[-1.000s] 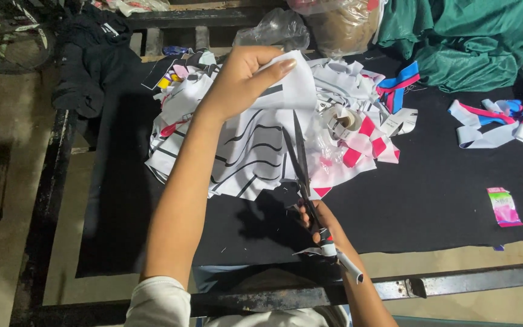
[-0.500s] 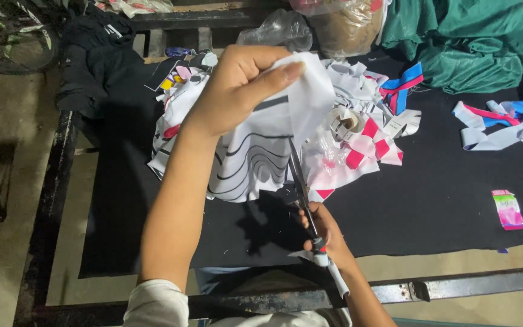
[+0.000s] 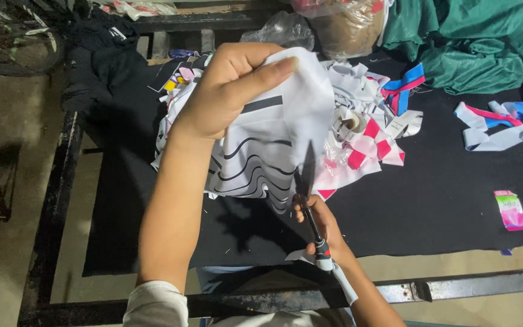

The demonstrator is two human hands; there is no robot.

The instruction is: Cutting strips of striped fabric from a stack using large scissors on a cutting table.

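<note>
1. A person's left hand point(image 3: 231, 91) lifts a white cloth point(image 3: 273, 145) with black wavy lines above a black mat point(image 3: 443, 181), thumb and fingers pinched tight on its upper edge; the cloth hangs at centre, its lower part trailing to the heap beneath.

2. The right hand point(image 3: 319, 221), near and just right of centre, is closed around a pair of scissors point(image 3: 307, 200); the blades point up into the cloth's lower edge and look nearly shut.

3. Risk: the blades rise toward the left hand's thumb, and a slack fold could pull the cut off line, leaving a ragged edge or a nick to the fingers.

4. Risk: the hanging cloth brushes the scraps point(image 3: 364, 139), pink, white and blue, just to its right; a loose strip could be caught between the blades with it.

5. Risk: the cloth is held at one edge only, so it may twist or slip as the blades bite.

6. Hard to read: the scissor handles are buried in the right hand, so finger placement cannot be told; a tape-like strip hanging from the wrist area is unclear.

7. Hidden: the cloth covers whatever lies under it, and the exact point where blade meets cloth is lost in shadow.

8. Cut off: green fabric point(image 3: 485, 36) at far right and a dark garment point(image 3: 98, 60) at far left run to the edges; a small pink packet point(image 3: 511, 210) lies apart at right, its print too small to make out.
</note>
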